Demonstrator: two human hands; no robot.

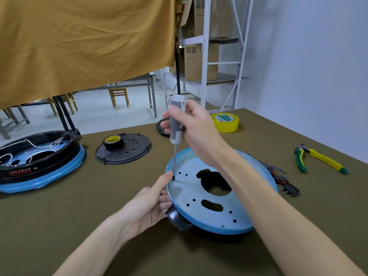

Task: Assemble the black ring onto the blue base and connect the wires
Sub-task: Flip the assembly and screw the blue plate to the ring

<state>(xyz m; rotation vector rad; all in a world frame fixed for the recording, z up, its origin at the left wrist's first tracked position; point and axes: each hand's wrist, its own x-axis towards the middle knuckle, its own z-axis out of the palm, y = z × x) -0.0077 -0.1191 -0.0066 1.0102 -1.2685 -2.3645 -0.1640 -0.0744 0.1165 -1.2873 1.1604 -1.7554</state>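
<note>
A blue base [235, 222] lies in front of me, flat side up, with several holes; a black ring [180, 221] shows beneath its near-left edge. My right hand [196, 132] grips a grey-and-white screwdriver [176, 124] held upright, its tip in a hole near the base's left rim. My left hand [147, 206] holds the base's left rim, thumb up beside the screwdriver tip. Loose wires and black connectors [282, 180] lie behind the base on the right.
At the left edge sits another blue base with a black ring and white wires [39, 162]. A black round cover [127, 150] carries a black tape roll [113, 142]. Yellow tape [226, 122] and yellow-green pliers [318, 160] lie to the right.
</note>
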